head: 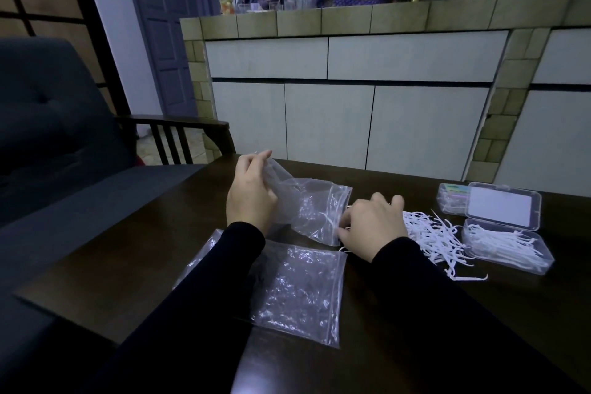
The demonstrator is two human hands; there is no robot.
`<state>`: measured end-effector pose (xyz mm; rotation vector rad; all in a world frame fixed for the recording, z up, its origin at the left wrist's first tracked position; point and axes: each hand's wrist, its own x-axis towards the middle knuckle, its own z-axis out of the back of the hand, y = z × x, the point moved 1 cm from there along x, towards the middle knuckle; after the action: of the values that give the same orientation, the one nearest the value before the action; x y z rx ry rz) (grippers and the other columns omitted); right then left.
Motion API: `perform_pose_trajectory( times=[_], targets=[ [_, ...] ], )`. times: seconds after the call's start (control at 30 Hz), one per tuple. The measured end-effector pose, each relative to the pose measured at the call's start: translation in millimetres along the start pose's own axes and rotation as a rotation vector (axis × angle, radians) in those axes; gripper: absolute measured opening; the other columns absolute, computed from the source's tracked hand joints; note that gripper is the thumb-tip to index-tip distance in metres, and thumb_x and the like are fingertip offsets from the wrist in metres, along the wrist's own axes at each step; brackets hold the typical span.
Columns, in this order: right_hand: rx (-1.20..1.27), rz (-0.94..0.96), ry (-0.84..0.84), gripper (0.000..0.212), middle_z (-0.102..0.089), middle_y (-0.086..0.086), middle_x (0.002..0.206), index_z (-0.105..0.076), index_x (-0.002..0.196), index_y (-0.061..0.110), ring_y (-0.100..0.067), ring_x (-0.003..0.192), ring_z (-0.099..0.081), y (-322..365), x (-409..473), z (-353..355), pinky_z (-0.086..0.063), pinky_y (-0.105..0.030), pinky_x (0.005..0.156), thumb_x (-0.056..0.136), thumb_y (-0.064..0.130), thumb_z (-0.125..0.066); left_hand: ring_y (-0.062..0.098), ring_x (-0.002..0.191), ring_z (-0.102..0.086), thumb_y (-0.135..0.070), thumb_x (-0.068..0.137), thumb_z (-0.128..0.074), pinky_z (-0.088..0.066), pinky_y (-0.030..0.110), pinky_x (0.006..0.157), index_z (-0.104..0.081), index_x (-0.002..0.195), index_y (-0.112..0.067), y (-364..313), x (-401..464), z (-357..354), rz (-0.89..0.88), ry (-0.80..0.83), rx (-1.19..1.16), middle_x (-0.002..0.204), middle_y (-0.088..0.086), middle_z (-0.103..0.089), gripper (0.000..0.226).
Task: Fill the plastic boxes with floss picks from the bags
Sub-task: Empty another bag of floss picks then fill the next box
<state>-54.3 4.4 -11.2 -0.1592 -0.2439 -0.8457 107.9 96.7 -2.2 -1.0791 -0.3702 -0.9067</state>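
- Left hand (251,192) raised off the table (447,313), fingers curled round the closed bottom end of a clear zip bag (307,211) — bag lifted at that end, mouth slanting down toward the right.
- One or two floss picks visible inside the bag near its mouth; bag otherwise nearly see-through.
- Right hand (372,224) at the bag's mouth, knuckles up, fingers curled; thumb side touching the zip edge. Can't tell whether anything is pinched — fingertips hidden.
- Hands apart, one at each end of the bag.
- Loose heap of white picks (431,238) on the table just right of the right hand, a few strays trailing toward the near edge.
- Open box (508,246) just right of the heap, close to the table's right edge: clear tray partly filled with white picks lying lengthwise, lid (503,208) hinged back on the far side, white label showing.
- Second box (454,200) beyond it, touching or just beside the lid, near the far-right corner; shut, picks and a coloured label visible through the plastic.
- Second bag (297,291) flat on the table, near side, partly under the left sleeve (198,297); looks crinkled, no picks seen in it.
- Dark sleeves on both forearms.
- Blue sofa (48,137) left of the table; tiled counter (351,22) with white panels behind.
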Motion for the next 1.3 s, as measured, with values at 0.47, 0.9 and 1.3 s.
perform_pose_trajectory(
  times=[0.47,0.9,1.3],
  targets=[
    [0.073,-0.150,0.061,0.025,-0.063,0.005,0.101,-0.069,0.101,0.030,-0.019,0.104,-0.046,-13,0,5,-0.028,-0.044,0.093,0.093,0.032,-0.045,0.000,0.108,-0.041,0.003,0.088,-0.053,-0.034,0.011,0.091,-0.048,0.136,-0.013,-8,0,9,-0.004,-0.105,-0.093,0.134,0.004,-0.045,0.051],
    [1.262,-0.347,-0.259,0.070,-0.038,-0.008,0.150,-0.023,0.150,0.012,-0.024,0.134,-0.041,-34,-1,11,-0.032,-0.037,0.109,0.095,0.048,-0.046,0.016,0.068,-0.055,0.002,0.088,-0.058,-0.049,0.022,0.061,-0.051,0.126,-0.022,-45,-6,3,-0.230,-0.088,-0.466,0.112,-0.009,-0.057,0.046],
    [1.470,-0.332,-0.445,0.042,-0.061,0.005,0.088,-0.057,0.106,0.018,-0.005,0.075,-0.053,-39,2,6,-0.044,-0.027,0.068,0.091,0.054,-0.043,0.016,0.058,-0.045,-0.035,0.091,-0.060,-0.039,0.027,0.054,-0.062,0.075,-0.012,-37,-4,-12,0.434,0.155,-0.736,0.062,0.001,-0.049,0.028]
  ],
)
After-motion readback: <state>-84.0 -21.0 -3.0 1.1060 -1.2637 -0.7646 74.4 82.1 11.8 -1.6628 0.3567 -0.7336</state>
